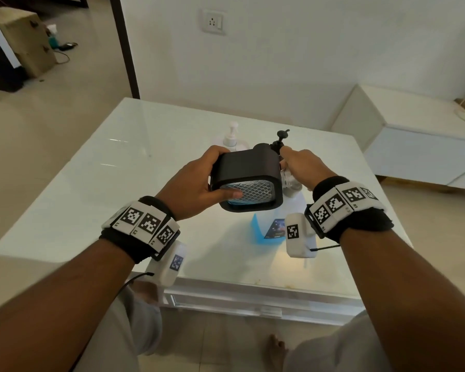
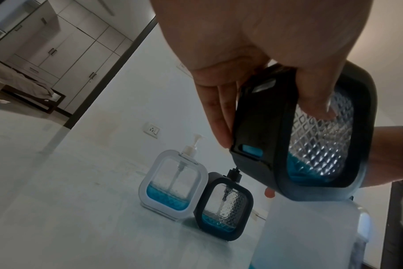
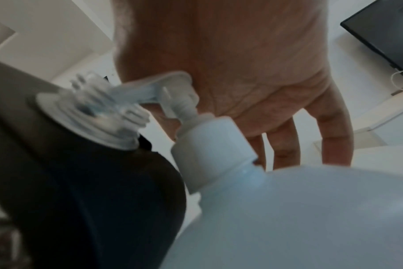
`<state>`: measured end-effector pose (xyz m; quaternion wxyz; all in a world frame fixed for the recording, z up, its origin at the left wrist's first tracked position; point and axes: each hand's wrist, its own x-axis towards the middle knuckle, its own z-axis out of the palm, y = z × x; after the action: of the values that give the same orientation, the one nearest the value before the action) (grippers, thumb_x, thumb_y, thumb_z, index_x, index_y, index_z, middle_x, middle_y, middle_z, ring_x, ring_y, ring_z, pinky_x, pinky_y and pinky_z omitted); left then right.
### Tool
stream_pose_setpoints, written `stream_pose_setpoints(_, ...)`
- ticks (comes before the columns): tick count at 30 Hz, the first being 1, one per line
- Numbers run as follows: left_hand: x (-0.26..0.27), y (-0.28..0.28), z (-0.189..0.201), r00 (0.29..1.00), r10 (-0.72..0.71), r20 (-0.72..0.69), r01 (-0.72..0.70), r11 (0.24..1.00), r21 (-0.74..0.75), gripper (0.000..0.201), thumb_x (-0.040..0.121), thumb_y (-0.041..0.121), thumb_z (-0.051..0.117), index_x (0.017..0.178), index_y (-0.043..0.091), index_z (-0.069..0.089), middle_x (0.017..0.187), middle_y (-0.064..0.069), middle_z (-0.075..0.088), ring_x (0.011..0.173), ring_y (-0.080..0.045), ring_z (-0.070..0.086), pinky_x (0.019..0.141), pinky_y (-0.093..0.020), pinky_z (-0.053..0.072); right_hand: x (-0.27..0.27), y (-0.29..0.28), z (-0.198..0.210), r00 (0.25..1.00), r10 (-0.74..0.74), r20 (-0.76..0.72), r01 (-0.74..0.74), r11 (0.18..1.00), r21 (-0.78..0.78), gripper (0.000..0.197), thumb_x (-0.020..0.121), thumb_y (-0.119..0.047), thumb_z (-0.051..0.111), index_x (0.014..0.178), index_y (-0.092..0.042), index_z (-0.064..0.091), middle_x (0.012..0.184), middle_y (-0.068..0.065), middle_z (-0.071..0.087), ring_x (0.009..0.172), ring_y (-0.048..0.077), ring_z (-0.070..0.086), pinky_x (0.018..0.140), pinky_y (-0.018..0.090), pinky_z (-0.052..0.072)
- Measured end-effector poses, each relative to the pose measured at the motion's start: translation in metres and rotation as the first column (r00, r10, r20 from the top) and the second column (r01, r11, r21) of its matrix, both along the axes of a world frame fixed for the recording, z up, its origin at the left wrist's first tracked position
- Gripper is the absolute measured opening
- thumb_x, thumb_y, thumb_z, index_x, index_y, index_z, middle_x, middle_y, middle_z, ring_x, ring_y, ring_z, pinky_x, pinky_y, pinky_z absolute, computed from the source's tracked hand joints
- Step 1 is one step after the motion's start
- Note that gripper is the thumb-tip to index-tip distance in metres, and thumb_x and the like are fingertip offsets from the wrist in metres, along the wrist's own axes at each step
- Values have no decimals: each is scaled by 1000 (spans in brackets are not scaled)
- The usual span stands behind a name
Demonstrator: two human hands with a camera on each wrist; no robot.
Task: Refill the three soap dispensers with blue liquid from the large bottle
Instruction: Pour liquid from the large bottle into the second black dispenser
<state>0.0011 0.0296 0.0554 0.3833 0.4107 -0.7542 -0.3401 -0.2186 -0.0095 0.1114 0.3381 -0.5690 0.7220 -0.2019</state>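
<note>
Your left hand [image 1: 196, 183] grips a black soap dispenser [image 1: 246, 181], fingers curled around its far side and the thumb pressed on the patterned clear window, and holds it tilted in the air above the white table [image 1: 91, 183]. In the left wrist view you see a little blue liquid [image 2: 299, 172] collected in the low corner of this dispenser. Your right hand [image 1: 304, 167] is at 3 o'clock of the dispenser, on the pump head [image 3: 163, 94] of the large bottle [image 3: 311, 218]; the fingers [image 3: 336, 138] hang down rather straight behind the pump, and I cannot tell if they close around it. In the right wrist view the white nozzle of the pump reaches to the open threaded neck [image 3: 97, 112] of the black dispenser and seems to touch it, but this part is blurred. The large bottle stands on the table directly under both hands, toward 6 o'clock from the dispenser, with blue liquid visible low in its body. At 12 o'clock from your hands two more dispensers stand upright just beside each other: a white dispenser [image 2: 173, 183] on the left and a second black dispenser [image 2: 223, 207] on the right, both with the pump on and a low level of blue liquid inside. On the wall behind the table is a white socket [image 1: 212, 22].
</note>
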Motion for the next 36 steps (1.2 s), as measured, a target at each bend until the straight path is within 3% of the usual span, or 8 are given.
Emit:
stream_pose_setpoints(5,0,2,1,1000,0,7,0,1000,-5,66,71,54,69,123,26,41,112,12,59,100,-11,62,74,-41,58,0,-1,-6,1000,-22,21,22,999,-33,37,97,-36,36,81,-14,61,87,1,62,70,13,52,64,29,36)
stream_pose_setpoints(12,0,3,3,999,-2,39,3,1000,-15,64,74,50,72,123,25,40,111,11,59,100,-10,62,75,-37,57,-1,6,-4,959,-69,276,65,998,24,35,100,-36,34,83,-16,58,87,-1,60,79,14,53,72,29,38)
stream_pose_setpoints(18,1,3,-1,1000,2,31,-1,1000,-6,62,74,48,72,122,24,41,111,12,59,99,-9,62,73,-35,58,-4,3,-8,985,-10,175,15,1000,-27,34,101,-31,35,93,-9,60,83,-1,60,72,10,51,61,25,32)
stream_pose_setpoints(23,0,2,-5,1000,11,19,-11,1000,7,58,74,40,73,120,26,41,109,15,58,98,-9,61,73,-32,58,-9,-4,-13,997,-43,67,44,999,-2,34,94,-35,40,87,-15,67,100,7,69,93,24,63,84,36,45)
stream_pose_setpoints(25,2,1,-6,1000,17,12,-17,1000,2,58,74,43,73,120,26,41,107,17,58,96,-9,61,71,-32,57,-8,-6,-14,998,-30,58,30,1000,6,31,93,-32,40,82,-18,65,101,7,70,94,25,63,85,37,45)
stream_pose_setpoints(28,3,2,-8,1000,26,6,-26,1000,-9,60,72,51,69,119,27,41,106,18,58,95,-9,61,69,-32,57,-7,-9,-16,997,-23,71,22,1000,15,29,94,-28,40,79,-18,63,100,6,69,90,23,62,73,32,44)
stream_pose_setpoints(31,1,3,-7,999,30,-9,-31,999,-14,59,72,51,69,118,28,42,107,17,58,95,-10,61,68,-30,57,-7,-5,-15,994,-24,106,23,1000,8,31,96,-29,40,82,-15,63,82,1,64,72,16,53,59,28,35)
stream_pose_setpoints(36,-2,2,-4,999,26,-39,-26,1000,-1,60,74,43,79,117,26,42,107,19,57,97,-1,60,67,-17,53,-10,-2,-9,979,-15,203,13,1000,13,38,100,-35,34,99,-11,63,78,-4,61,72,9,52,60,25,31)
